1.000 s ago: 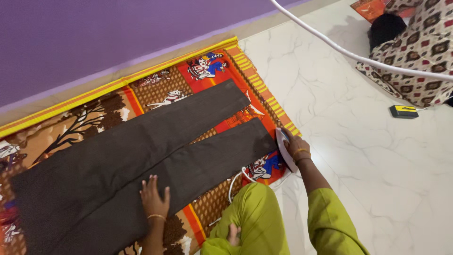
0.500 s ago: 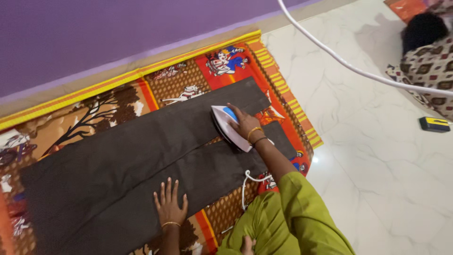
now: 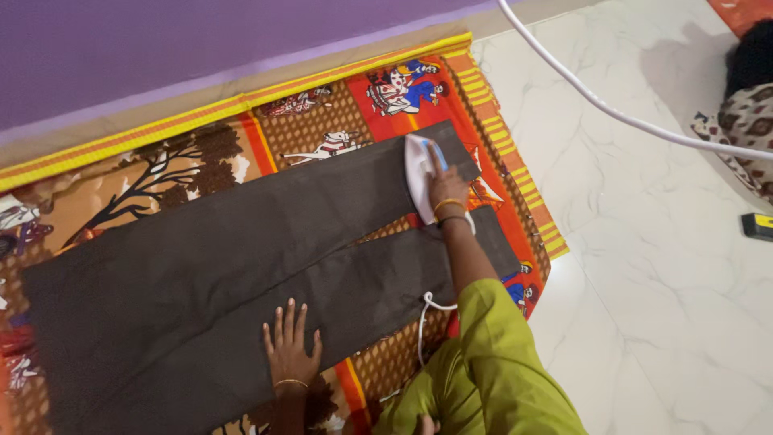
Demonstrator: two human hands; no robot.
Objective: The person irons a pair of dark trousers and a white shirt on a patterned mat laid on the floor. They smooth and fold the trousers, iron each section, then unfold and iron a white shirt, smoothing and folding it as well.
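Dark brown trousers [image 3: 217,258] lie flat on a colourful patterned cloth [image 3: 161,165] spread over the floor, legs pointing right. My right hand [image 3: 445,188] grips a white and blue clothes iron [image 3: 420,171] that rests on the hem end of the far trouser leg. My left hand [image 3: 288,348] lies flat with fingers spread on the near trouser leg, close to its lower edge. Both wrists wear thin gold bangles, and my sleeves and knees are in green cloth.
A white cord [image 3: 612,113] runs across the marble floor [image 3: 660,274] from top middle to right edge; another loop of cord [image 3: 424,316] lies by my knee. A purple wall [image 3: 161,48] borders the cloth. A patterned fabric bundle [image 3: 749,121] and a small yellow-black box [image 3: 758,226] sit at right.
My right hand carried the iron from the cloth's right edge onto the far trouser leg, then slid it toward that leg's hem. My left hand stayed pressed on the near leg.
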